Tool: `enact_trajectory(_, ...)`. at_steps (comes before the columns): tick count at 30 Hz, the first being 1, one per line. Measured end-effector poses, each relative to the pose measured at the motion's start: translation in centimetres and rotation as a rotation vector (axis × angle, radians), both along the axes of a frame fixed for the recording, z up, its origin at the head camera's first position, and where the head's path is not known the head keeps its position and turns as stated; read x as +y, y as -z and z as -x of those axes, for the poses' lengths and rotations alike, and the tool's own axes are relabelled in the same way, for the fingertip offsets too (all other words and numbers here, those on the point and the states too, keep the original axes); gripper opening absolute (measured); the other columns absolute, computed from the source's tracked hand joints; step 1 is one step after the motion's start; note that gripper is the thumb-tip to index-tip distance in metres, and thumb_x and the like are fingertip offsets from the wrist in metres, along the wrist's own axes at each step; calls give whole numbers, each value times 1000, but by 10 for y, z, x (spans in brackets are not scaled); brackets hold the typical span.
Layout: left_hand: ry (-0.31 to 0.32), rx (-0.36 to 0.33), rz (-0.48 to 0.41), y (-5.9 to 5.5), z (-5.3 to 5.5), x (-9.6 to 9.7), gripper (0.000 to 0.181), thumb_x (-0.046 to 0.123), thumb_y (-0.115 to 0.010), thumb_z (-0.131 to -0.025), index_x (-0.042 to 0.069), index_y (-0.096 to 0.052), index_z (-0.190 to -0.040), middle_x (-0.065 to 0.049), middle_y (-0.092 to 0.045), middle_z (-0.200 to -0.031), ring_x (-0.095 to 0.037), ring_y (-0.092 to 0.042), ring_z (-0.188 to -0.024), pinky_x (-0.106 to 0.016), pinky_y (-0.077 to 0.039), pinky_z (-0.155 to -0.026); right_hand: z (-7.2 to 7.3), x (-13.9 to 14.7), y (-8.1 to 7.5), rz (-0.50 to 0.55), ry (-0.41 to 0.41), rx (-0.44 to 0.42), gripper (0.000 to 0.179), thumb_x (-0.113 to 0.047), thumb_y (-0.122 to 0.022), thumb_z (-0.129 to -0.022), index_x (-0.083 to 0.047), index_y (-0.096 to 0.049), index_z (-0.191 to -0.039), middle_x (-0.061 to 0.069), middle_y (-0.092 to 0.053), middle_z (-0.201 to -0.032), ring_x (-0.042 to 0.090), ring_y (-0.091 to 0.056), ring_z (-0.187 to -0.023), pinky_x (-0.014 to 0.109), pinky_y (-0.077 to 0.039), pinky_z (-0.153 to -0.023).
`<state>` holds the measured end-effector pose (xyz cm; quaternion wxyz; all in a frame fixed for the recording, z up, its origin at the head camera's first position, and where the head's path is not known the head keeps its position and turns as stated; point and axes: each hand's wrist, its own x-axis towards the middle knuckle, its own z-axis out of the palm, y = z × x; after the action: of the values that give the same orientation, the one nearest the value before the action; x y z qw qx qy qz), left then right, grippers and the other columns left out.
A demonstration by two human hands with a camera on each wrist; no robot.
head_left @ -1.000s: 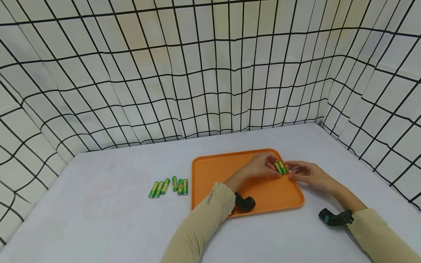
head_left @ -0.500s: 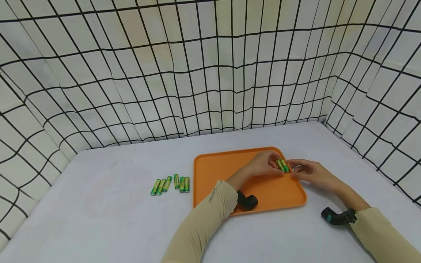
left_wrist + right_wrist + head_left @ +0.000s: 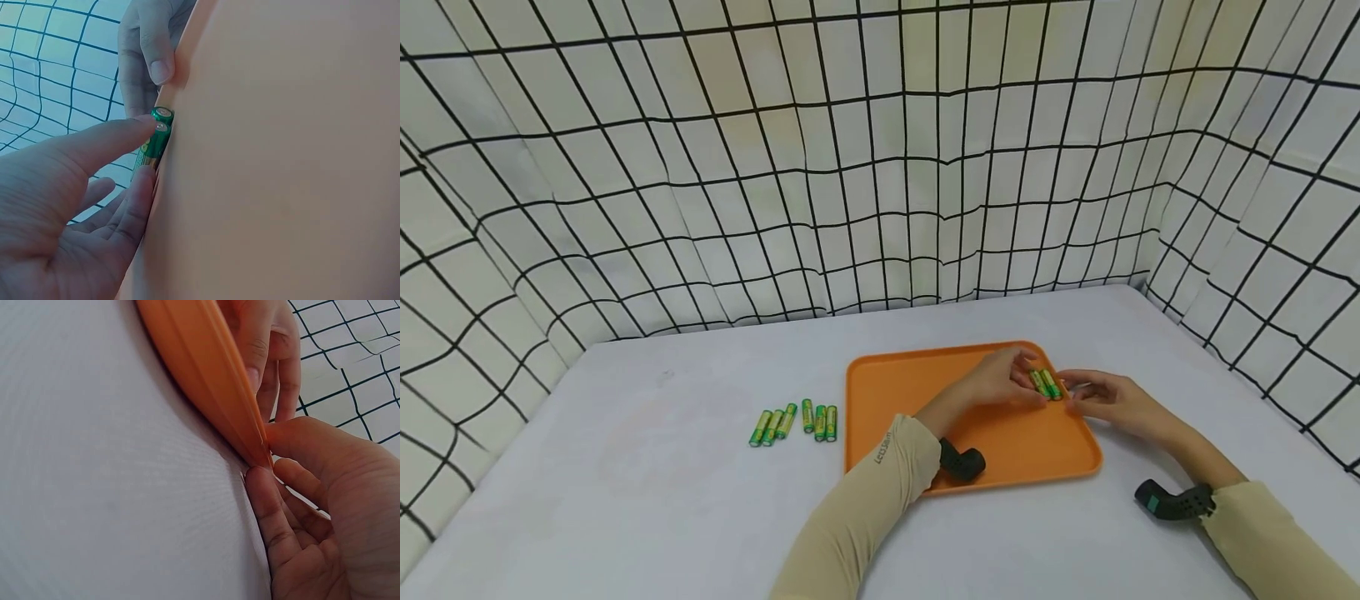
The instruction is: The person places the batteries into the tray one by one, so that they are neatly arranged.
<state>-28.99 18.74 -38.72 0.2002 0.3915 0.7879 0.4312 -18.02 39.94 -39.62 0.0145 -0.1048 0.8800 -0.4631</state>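
Note:
Two green-and-yellow batteries (image 3: 1045, 385) lie side by side at the right end of the orange tray (image 3: 910, 392), against its rim. My left hand (image 3: 1000, 379) reaches over the tray and holds this pair, with fingers at the far ends and thumb near the close ends. In the left wrist view, the thumb touches a battery (image 3: 161, 131) end, and another finger lies just below. From outside, my right hand (image 3: 1108, 396) grips the tray's right rim. The right wrist view shows its thumb at the rim (image 3: 250, 412) and a finger beneath.
Left of the tray, several more batteries (image 3: 772, 425) lie on the white tabletop (image 3: 647, 467) in two small groups. Black-lined white cloth walls (image 3: 880, 192) surround the back and sides. Black wrist cameras (image 3: 962, 462) jut out from both cuffs.
The whole scene shifts slightly as the head moves. Both hands stay at the tray's right side. A slightly wider sliver of the paired batteries shows beside the left fingers.

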Motion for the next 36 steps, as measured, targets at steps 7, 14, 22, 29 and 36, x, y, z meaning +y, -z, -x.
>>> enact_trajectory(7, -23, -32, -22, -3, -1, -12, 63, 18, -79, -83, 8, -49, -137, -7, -56, -127, -11, -62, -96, -21, -52, -70, -1, 0, 0, -11, 3, 1, 51, -17, -64, -96, 3, -47, -140, 23, -56, -128, 5, -59, -93, 16, -49, -80)
enact_trajectory(14, -19, -44, -40, -5, -5, -26, 54, 16, -77, -86, 8, -53, -134, -5, -58, -124, -11, -64, -99, -19, -53, -77, -4, -2, 4, -31, 9, -8, 52, -18, -64, -95, 4, -47, -140, 22, -57, -128, 4, -58, -94, 16, -49, -80)
enact_trajectory(22, -23, -27, -107, -19, -5, -33, 49, 16, -77, -86, 6, -58, -129, -6, -59, -124, -7, -63, -94, -18, -52, -77, -2, 0, 0, -66, 28, -2, 52, -21, -65, -95, 0, -49, -140, 20, -57, -128, 3, -60, -95, 15, -49, -81)
enact_trajectory(29, -1, -7, -123, -29, -8, -44, 49, 16, -76, -86, 2, -57, -130, -12, -58, -127, -4, -62, -90, -17, -52, -79, -3, 0, -3, -79, 25, 3, 54, -23, -66, -95, -1, -48, -141, 20, -58, -128, 1, -61, -95, 15, -48, -81)
enact_trajectory(36, 17, 24, -130, -36, -12, -57, 49, 15, -76, -87, 1, -57, -130, -16, -57, -129, -4, -62, -90, -16, -50, -85, -4, -1, 0, -99, 24, 29, 52, -23, -65, -96, -1, -49, -140, 18, -59, -127, -2, -61, -96, 13, -47, -80)
